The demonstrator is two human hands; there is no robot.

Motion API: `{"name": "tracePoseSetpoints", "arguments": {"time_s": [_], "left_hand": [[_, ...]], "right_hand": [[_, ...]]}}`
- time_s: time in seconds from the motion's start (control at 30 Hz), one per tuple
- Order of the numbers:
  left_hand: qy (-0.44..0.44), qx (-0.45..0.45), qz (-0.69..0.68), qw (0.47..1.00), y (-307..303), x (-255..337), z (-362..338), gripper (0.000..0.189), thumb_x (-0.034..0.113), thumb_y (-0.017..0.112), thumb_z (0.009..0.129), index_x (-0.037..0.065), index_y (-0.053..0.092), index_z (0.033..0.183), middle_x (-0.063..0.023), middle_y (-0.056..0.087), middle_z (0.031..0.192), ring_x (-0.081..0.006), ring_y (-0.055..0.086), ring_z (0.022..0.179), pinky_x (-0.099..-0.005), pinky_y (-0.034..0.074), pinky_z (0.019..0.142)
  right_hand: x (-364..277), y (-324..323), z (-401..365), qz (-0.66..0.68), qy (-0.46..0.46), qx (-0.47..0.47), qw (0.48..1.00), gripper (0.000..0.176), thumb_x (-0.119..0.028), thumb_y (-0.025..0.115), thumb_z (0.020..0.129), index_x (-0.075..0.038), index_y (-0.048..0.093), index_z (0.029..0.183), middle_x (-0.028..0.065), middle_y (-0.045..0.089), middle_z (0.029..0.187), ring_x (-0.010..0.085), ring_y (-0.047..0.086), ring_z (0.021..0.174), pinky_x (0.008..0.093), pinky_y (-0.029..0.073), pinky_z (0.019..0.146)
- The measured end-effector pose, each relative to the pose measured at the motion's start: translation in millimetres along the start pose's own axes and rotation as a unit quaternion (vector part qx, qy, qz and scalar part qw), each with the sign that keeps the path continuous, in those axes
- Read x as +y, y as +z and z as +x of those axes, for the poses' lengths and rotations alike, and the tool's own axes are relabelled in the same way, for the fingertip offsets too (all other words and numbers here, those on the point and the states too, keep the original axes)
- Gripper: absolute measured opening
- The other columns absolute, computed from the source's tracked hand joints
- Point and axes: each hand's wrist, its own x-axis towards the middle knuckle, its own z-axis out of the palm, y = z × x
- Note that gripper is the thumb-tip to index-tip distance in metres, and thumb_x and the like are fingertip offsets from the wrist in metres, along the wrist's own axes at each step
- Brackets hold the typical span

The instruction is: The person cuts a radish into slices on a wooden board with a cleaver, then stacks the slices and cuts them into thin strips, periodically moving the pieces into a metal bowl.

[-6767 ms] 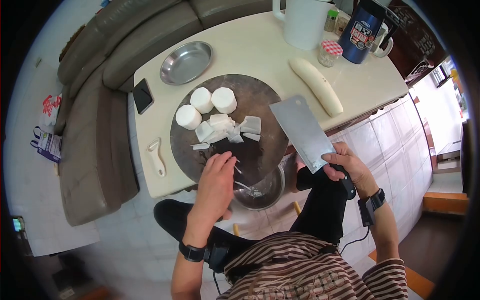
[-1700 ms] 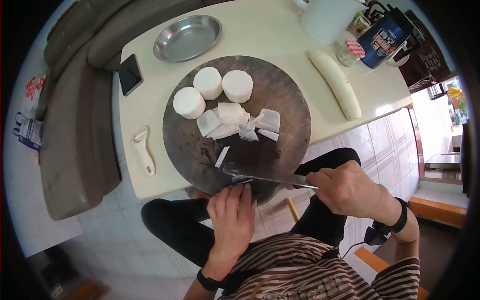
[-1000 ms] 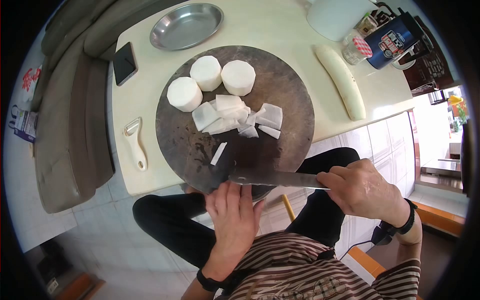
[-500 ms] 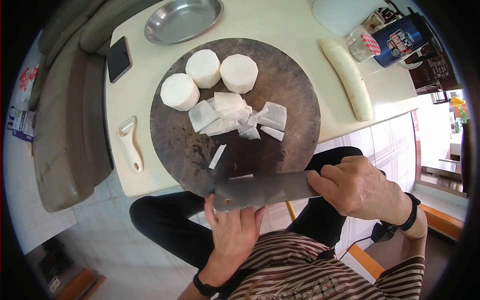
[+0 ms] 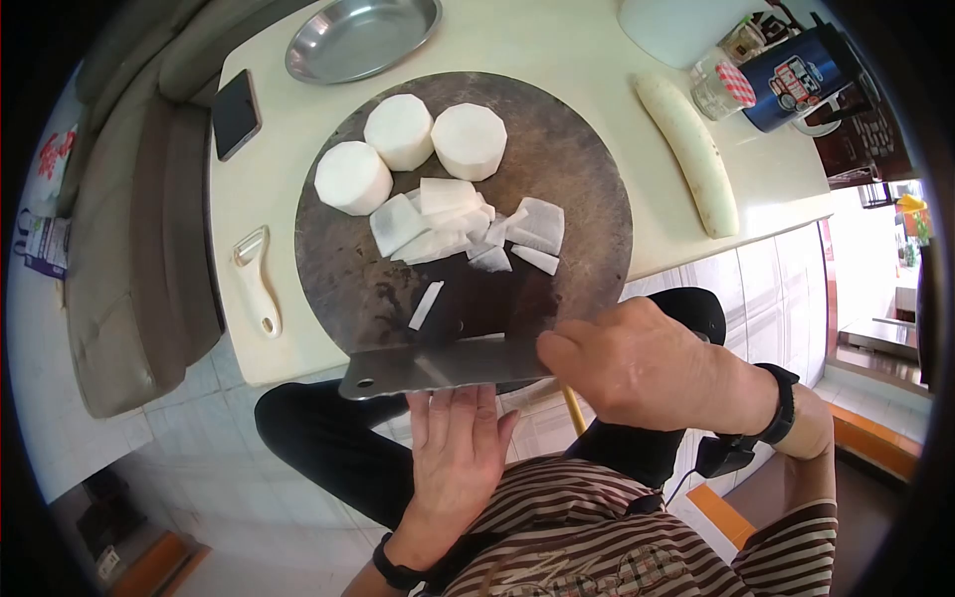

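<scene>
My right hand (image 5: 637, 363) is closed around the handle of a cleaver (image 5: 448, 366). Its broad steel blade reaches left over the near edge of a round, dark cutting board (image 5: 587, 199). Just below the blade is my left hand (image 5: 460, 448), fingers stretched out and fingertips hidden by the steel. A sliver of something white shows above the blade's upper edge. Thin white slices (image 5: 433, 224) lie overlapping mid-board, with a narrow strip (image 5: 426, 305) nearer me. Behind them stand three peeled white radish chunks, among them the right one (image 5: 469, 142).
A peeler (image 5: 257, 284) and a phone (image 5: 237, 114) lie on the table left of the board. Behind it is a steel dish (image 5: 363, 40). To the right lies a long white radish (image 5: 688, 154), near a jar (image 5: 723, 88) and a blue container (image 5: 796, 80).
My right hand and the cleaver have shifted left, so the blade tip sticks out past my left hand. My left hand has barely moved.
</scene>
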Motion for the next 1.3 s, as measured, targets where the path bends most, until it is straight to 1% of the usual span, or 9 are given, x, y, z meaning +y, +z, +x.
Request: {"name": "tracePoseSetpoints", "arguments": {"time_s": [0.1, 0.27, 0.57, 0.7, 0.87, 1.07, 1.17, 1.23, 1.3], "left_hand": [[-0.002, -0.002, -0.016, 1.0, 1.1, -0.3, -3.9, 0.046, 0.02, 0.08, 0.081, -0.008, 0.063, 0.113, -0.0219, 0.059, 0.117, -0.0413, 0.056, 0.111, -0.058, 0.042, 0.097], [-0.002, 0.004, -0.036, 0.999, 5.7, -1.7, -8.6, 0.041, 0.017, 0.081, 0.08, -0.007, 0.065, 0.109, -0.021, 0.06, 0.117, -0.0414, 0.057, 0.109, -0.0574, 0.042, 0.094], [-0.006, 0.017, -0.049, 0.999, 6.7, -1.4, -7.1, 0.053, 0.014, 0.081, 0.079, -0.005, 0.06, 0.123, -0.02, 0.059, 0.12, -0.0423, 0.057, 0.11, -0.0564, 0.043, 0.094], [0.008, 0.005, -0.032, 0.999, 2.7, -4.3, -4.4, 0.063, 0.015, 0.081, 0.077, -0.006, 0.055, 0.131, -0.0226, 0.053, 0.128, -0.0431, 0.053, 0.114, -0.0575, 0.042, 0.094], [0.012, 0.017, -0.016, 1.0, 5.1, -2.8, -9.3, 0.068, 0.019, 0.081, 0.077, -0.006, 0.054, 0.133, -0.0244, 0.047, 0.134, -0.0428, 0.047, 0.119, -0.0593, 0.038, 0.097], [0.009, 0.012, -0.01, 1.0, 7.2, -4.1, -22.8, 0.065, 0.022, 0.081, 0.078, -0.004, 0.055, 0.132, -0.0218, 0.049, 0.129, -0.0407, 0.047, 0.115, -0.0571, 0.034, 0.097], [0.003, -0.003, -0.014, 1.0, 11.9, -1.1, -26.2, 0.056, 0.023, 0.08, 0.081, -0.003, 0.058, 0.125, -0.021, 0.052, 0.123, -0.0407, 0.049, 0.111, -0.0572, 0.035, 0.094], [0.01, 0.021, 0.009, 1.0, 12.4, 0.7, -22.9, 0.046, 0.024, 0.079, 0.083, -0.003, 0.061, 0.116, -0.0208, 0.054, 0.118, -0.0406, 0.051, 0.107, -0.0581, 0.035, 0.092], [0.009, 0.024, 0.009, 1.0, 12.3, 1.8, -20.4, 0.043, 0.024, 0.079, 0.084, -0.003, 0.061, 0.112, -0.0206, 0.054, 0.116, -0.0407, 0.051, 0.106, -0.0585, 0.035, 0.091]], "right_hand": [[1.0, 0.1, -7.5, 0.003, 0.001, 0.014, 1.0, 0.016, -0.006, 0.066, 0.073, 0.002, 0.054, 0.081, 0.0122, 0.056, 0.069, 0.0281, 0.065, 0.06, 0.0376, 0.051, 0.048], [-3.6, -4.9, -11.0, -0.058, -0.02, -0.014, 0.998, 0.018, -0.009, 0.066, 0.072, 0.001, 0.054, 0.08, 0.01, 0.056, 0.071, 0.0249, 0.064, 0.058, 0.0354, 0.051, 0.049], [-15.9, 3.4, 11.3, -0.08, -0.053, -0.01, 0.995, 0.019, -0.011, 0.066, 0.072, 0.002, 0.057, 0.083, 0.0087, 0.056, 0.071, 0.0235, 0.063, 0.059, 0.0354, 0.05, 0.048], [-9.4, 8.0, 9.8, -0.044, 0.013, 0.012, 0.999, 0.018, -0.007, 0.067, 0.071, 0.001, 0.056, 0.083, 0.0101, 0.057, 0.07, 0.0278, 0.064, 0.059, 0.0377, 0.051, 0.051], [-3.5, 1.3, -8.6, 0.016, 0.035, 0.036, 0.999, 0.018, -0.004, 0.066, 0.071, 0.002, 0.054, 0.084, 0.0125, 0.056, 0.07, 0.033, 0.063, 0.059, 0.0415, 0.051, 0.053], [-12.2, -6.4, -17.1, 0.017, 0.036, 0.022, 0.999, 0.016, -0.004, 0.064, 0.073, 0.002, 0.051, 0.081, 0.013, 0.054, 0.07, 0.0329, 0.062, 0.058, 0.0417, 0.049, 0.05], [-15.8, -9.3, -20.4, 0.014, 0.027, 0.006, 1.0, 0.016, -0.006, 0.064, 0.073, 0.002, 0.051, 0.08, 0.0125, 0.054, 0.07, 0.0316, 0.062, 0.057, 0.04, 0.049, 0.049], [-17.1, -12.0, -23.3, 0.01, 0.025, -0.001, 1.0, 0.017, -0.007, 0.064, 0.073, 0.001, 0.051, 0.08, 0.0121, 0.053, 0.07, 0.0307, 0.062, 0.057, 0.039, 0.049, 0.049], [-17.4, -13.2, -25.2, -0.011, 0.019, -0.013, 1.0, 0.018, -0.009, 0.065, 0.071, 0.001, 0.051, 0.079, 0.011, 0.053, 0.07, 0.0282, 0.062, 0.057, 0.0381, 0.05, 0.049]]}}
